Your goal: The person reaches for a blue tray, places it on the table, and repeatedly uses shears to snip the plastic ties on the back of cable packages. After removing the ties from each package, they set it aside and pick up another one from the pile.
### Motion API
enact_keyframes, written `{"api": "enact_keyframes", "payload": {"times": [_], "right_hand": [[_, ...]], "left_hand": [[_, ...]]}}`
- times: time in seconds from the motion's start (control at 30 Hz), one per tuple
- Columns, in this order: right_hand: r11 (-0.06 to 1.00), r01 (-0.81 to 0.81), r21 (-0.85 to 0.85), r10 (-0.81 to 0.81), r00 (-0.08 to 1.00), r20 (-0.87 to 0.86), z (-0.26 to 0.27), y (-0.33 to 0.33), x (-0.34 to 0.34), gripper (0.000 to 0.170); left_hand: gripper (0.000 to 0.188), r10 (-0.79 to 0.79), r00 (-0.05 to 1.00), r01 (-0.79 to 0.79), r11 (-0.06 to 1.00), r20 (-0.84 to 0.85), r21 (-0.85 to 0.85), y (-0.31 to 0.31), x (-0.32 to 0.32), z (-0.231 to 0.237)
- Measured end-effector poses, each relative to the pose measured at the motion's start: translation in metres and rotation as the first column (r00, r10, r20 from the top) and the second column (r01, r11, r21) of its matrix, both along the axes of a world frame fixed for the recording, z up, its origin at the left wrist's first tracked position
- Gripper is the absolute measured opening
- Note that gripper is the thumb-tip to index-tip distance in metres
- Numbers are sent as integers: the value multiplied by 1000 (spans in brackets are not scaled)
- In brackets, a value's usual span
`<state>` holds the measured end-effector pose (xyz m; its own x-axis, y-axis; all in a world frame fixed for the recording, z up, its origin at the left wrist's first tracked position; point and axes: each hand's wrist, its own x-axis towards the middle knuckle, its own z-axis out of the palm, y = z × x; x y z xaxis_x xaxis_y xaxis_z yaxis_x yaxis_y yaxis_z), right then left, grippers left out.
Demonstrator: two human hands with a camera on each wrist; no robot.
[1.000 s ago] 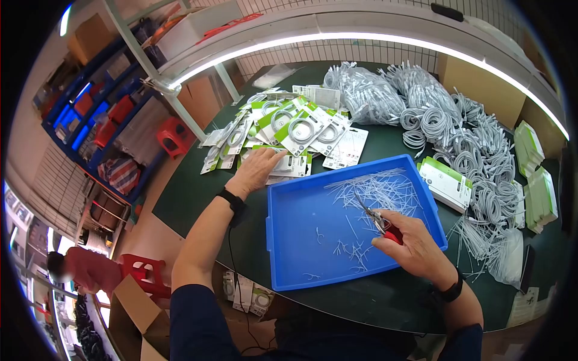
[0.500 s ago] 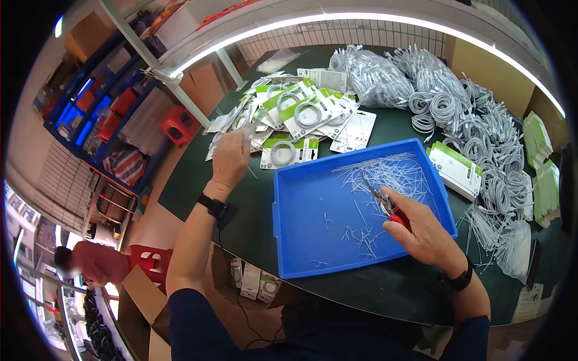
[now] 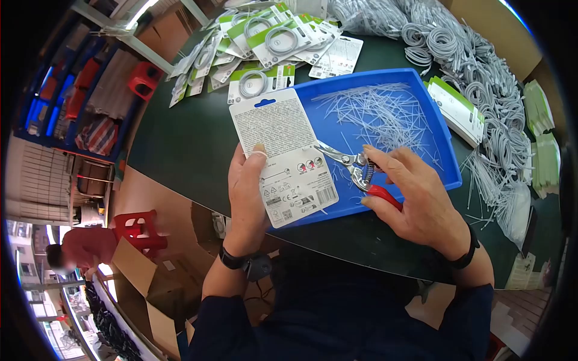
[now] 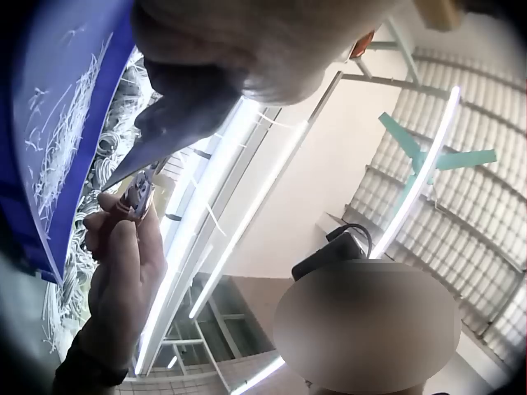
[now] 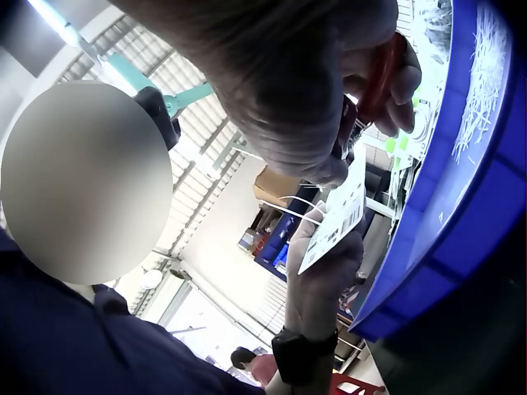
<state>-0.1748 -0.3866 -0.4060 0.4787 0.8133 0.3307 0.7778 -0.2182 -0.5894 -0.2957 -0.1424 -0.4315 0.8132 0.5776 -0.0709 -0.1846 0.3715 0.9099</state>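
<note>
My left hand (image 3: 247, 192) grips a retail package card (image 3: 280, 129), thumb across its printed back. The card is tilted over the left part of the blue tray (image 3: 453, 165), its hang hole at the top. My right hand (image 3: 418, 198) holds red-handled pruning shears (image 3: 355, 165). Their blades are parted, tips right at the card's right edge. A thin white tie (image 3: 259, 154) shows by the left thumb. In the right wrist view, white tie ends (image 5: 292, 207) stick out from the card (image 5: 333, 230) beside the left hand (image 5: 325, 280).
White plastic strips (image 3: 379, 111) lie scattered in the tray. Behind it is a pile of green-and-white cable packages (image 3: 280, 41). Coiled grey cables (image 3: 442, 42) fill the back right, near a stack of packages (image 3: 457, 114) and a bundle of white ties (image 3: 481, 186).
My left hand has taken a package from the pile and brought it over the tray, back side up. The shears have come to the card's edge. The head view has tilted down.
</note>
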Motion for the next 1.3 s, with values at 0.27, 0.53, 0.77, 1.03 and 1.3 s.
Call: {"api": "enact_keyframes", "payload": {"times": [0.27, 0.53, 0.77, 1.03, 1.3], "right_hand": [[997, 65, -45, -61, 993, 99, -9, -1, -4, 63], [993, 107, -46, -99, 982, 158, -17, 5, -5, 65], [983, 177, -50, -173, 982, 70, -25, -4, -21, 67], [979, 191, -66, -196, 977, -83, -33, -27, -27, 66], [997, 71, -20, -72, 992, -99, -20, -22, -28, 69]], "left_hand": [[41, 4, 998, -8, 998, 60, 68, -22, 5, -3], [49, 12, 1000, -16, 986, 27, 167, -36, 12, -8], [53, 6, 997, -12, 997, 82, 74, -57, 19, -15], [43, -74, 995, 72, 997, 65, 34, -68, 21, -31], [45, -29, 999, 25, 996, 46, 87, -79, 25, -38]]}}
